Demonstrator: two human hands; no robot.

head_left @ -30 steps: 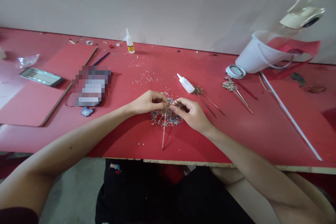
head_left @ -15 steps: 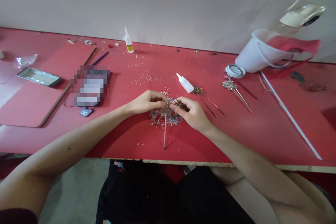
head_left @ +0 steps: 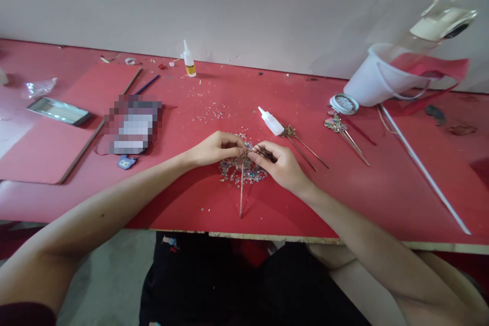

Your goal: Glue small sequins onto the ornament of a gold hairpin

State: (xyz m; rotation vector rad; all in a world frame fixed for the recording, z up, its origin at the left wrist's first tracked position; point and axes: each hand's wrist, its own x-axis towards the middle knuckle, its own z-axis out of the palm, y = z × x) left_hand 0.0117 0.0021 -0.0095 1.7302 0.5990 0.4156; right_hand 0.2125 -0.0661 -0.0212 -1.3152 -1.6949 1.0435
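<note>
Above a pile of small shiny chips [head_left: 250, 175], my left hand [head_left: 217, 148] is closed in a pinch on the head of a gold two-pronged hairpin [head_left: 241, 191]. Its prongs point down toward the table's front edge. My right hand [head_left: 280, 163] is closed too, its fingertips meeting the left ones at the hairpin's head. A dark slender metal tool [head_left: 266, 153] shows within the right hand; its kind cannot be made out. Beside that hand lie a white glue bottle [head_left: 272, 123] and another gold hairpin [head_left: 305, 148]. Fingers hide most of the held hairpin's head.
A decorated hairpin [head_left: 338, 126] lies to the right, near a small round container [head_left: 344, 104] and a white bucket [head_left: 369, 79]. Another glue bottle [head_left: 189, 63] stands near the wall. On the left are a blurred-out phone [head_left: 133, 127], a glass-topped box [head_left: 59, 111] and a red board [head_left: 42, 155].
Both hands keep nearly the same pinch at the hairpin's head. The whole view has shifted slightly; nothing on the table has visibly moved.
</note>
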